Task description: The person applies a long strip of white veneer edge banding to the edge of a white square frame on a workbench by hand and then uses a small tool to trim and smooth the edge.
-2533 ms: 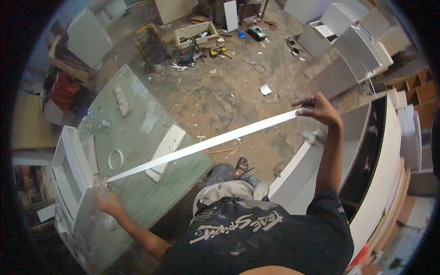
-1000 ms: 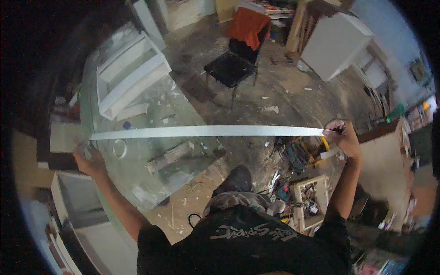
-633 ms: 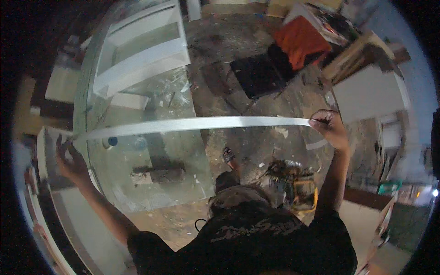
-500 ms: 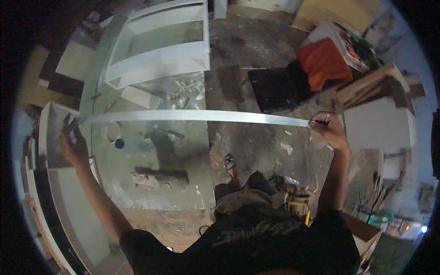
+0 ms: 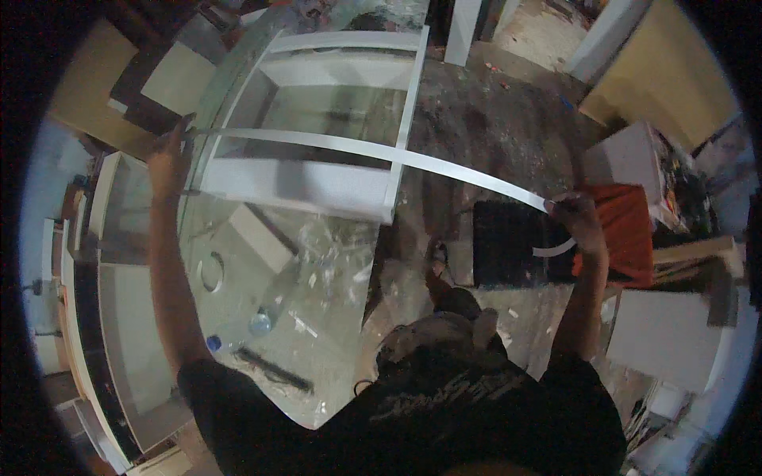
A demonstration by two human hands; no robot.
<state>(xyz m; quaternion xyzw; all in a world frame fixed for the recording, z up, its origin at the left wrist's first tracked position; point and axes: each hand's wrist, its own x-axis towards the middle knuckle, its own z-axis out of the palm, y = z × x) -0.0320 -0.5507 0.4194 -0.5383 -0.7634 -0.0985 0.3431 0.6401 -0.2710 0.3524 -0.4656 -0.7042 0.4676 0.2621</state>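
A long, thin white edge-banding strip (image 5: 444, 168) stretches across in front of me, bowing slightly. Its left end is pinched in my left hand (image 5: 168, 163). My right hand (image 5: 579, 222) is closed on the strip farther right, and a loose tail curls below the fingers. The strip passes above a white cabinet frame (image 5: 309, 184) that lies on a pale green work surface (image 5: 337, 289). From this view I cannot tell whether strip and frame touch.
On the green surface lie a white block-shaped board (image 5: 260, 236), a clear bottle (image 5: 259, 321) and a dark bar (image 5: 274, 370). An open cabinet box (image 5: 135, 317) stands at left. An orange cloth (image 5: 623, 234) and a black panel (image 5: 508, 242) are at right.
Both hands have moved forward with the strip, now over the cabinet frame. My view has shifted, and a curled tail of strip shows below my right hand.
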